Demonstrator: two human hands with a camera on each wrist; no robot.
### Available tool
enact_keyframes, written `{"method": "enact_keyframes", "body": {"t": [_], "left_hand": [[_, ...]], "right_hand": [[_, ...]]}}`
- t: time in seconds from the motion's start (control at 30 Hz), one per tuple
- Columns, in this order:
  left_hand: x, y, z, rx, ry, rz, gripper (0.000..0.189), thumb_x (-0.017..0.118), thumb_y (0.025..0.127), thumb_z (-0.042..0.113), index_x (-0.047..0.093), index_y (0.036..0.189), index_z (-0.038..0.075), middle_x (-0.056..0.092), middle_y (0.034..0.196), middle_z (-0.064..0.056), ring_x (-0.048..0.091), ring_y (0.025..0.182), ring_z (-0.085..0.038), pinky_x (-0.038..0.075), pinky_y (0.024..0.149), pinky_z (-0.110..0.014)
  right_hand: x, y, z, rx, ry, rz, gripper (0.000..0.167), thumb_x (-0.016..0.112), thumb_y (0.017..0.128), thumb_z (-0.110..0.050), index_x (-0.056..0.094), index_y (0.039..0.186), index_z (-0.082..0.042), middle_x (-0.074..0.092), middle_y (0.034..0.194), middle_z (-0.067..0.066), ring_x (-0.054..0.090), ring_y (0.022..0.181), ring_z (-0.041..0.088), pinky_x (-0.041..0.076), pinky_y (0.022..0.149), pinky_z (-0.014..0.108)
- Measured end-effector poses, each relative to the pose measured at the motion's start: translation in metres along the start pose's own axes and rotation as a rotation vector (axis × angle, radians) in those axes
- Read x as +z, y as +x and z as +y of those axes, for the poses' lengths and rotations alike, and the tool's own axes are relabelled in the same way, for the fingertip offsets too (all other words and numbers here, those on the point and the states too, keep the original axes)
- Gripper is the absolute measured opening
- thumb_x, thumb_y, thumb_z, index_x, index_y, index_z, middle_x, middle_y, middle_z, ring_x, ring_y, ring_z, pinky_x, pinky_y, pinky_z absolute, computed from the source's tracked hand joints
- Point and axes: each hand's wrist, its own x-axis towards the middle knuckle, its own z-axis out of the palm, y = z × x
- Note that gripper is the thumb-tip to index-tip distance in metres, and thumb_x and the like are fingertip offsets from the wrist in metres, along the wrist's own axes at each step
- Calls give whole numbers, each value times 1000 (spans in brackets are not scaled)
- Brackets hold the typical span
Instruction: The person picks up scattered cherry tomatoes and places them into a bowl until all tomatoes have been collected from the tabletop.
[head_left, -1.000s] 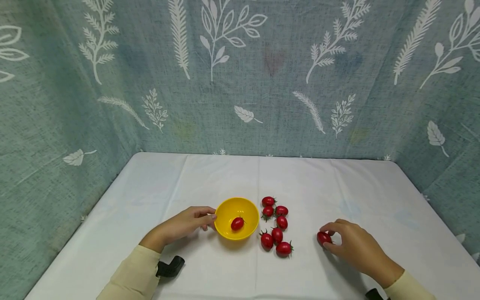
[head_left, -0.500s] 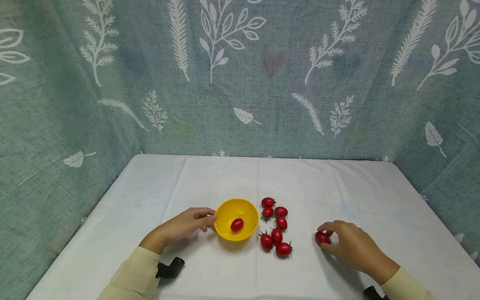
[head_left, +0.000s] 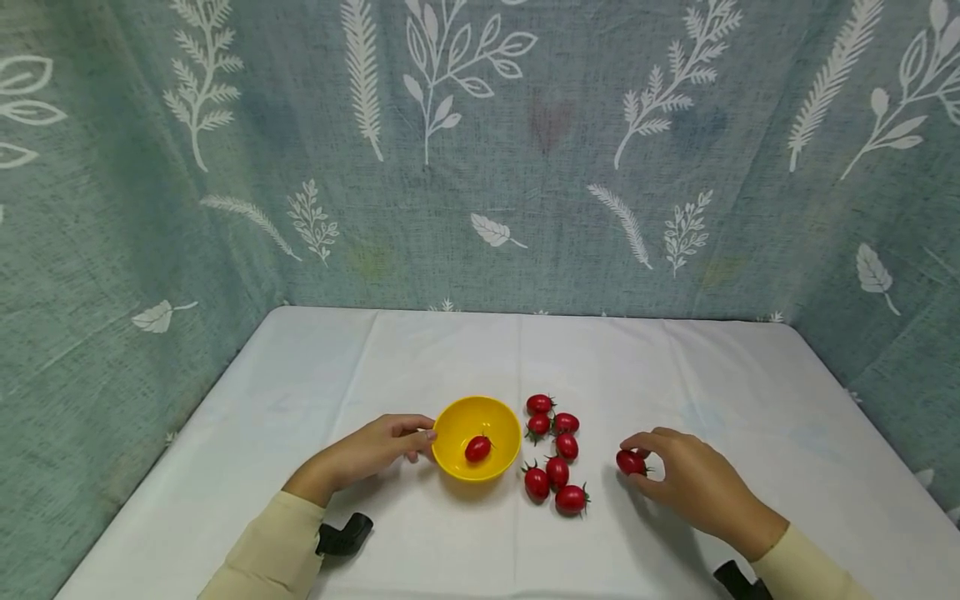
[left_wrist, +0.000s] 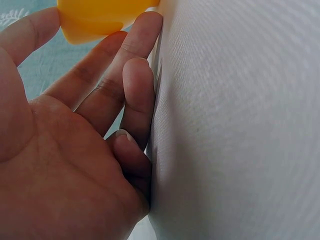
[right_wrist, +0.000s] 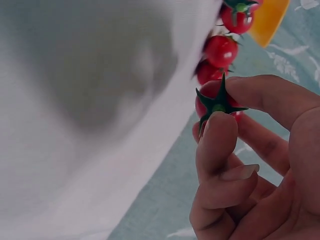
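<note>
On your far L, teal cloth w/ white leaf prints (head_left: 105, 250) hangs beside the surface & also runs across the back and down the R side. Next, lower L: your padded cream L sleeve (head_left: 270, 546), w/ a bent black piece (head_left: 345, 534) by the cuff. Your left grip (head_left: 363, 454) is holding the round glossy yellow bowl (head_left: 450, 435) from its L side, thumb at the rim, fingertips vs. the outer wall. The bowl stands on the white cloth-covered surface (head_left: 420, 350), approx. mid-width, opening up, w/ one oval glossy red tomato (head_left: 477, 449) lying inside. Just R of it, seven loose red tomatoes w/ green stem tops (head_left: 557, 472) lie in a rough bunch: 4 farther from you, 3 nearer, some touching. Well R of those, a single held red tomato w/ a green star-shaped top (head_left: 630, 462) is pinched betw. thumb & index of your right grip (head_left: 697, 483); it looks to be just above the surface, shadow below. Lower R: your matching cream R sleeve (head_left: 813, 562), w/ a 2nd black piece (head_left: 738, 581) by its cuff.
</note>
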Motion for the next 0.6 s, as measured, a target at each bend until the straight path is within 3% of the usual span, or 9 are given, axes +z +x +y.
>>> {"method": "enact_keyframes", "body": {"t": [0.23, 0.6], "left_hand": [[1, -2, 0, 23, 6, 0, 47, 55, 99, 49, 61, 134, 17, 73, 105, 0, 56, 96, -21, 35, 77, -35], [-1, 0, -2, 28, 5, -3, 46, 55, 99, 49, 61, 133, 19, 72, 105, 0, 55, 96, -21, 34, 70, -33]], "right_hand": [[-5, 3, -18, -91, 5, 69, 34, 85, 79, -19, 73, 111, -21, 70, 97, -8, 66, 90, 12, 57, 76, 36], [-1, 16, -55, -199, 8, 136, 37, 86, 78, -21, 73, 113, -21, 69, 97, -8, 63, 81, 9, 55, 70, 24]]}}
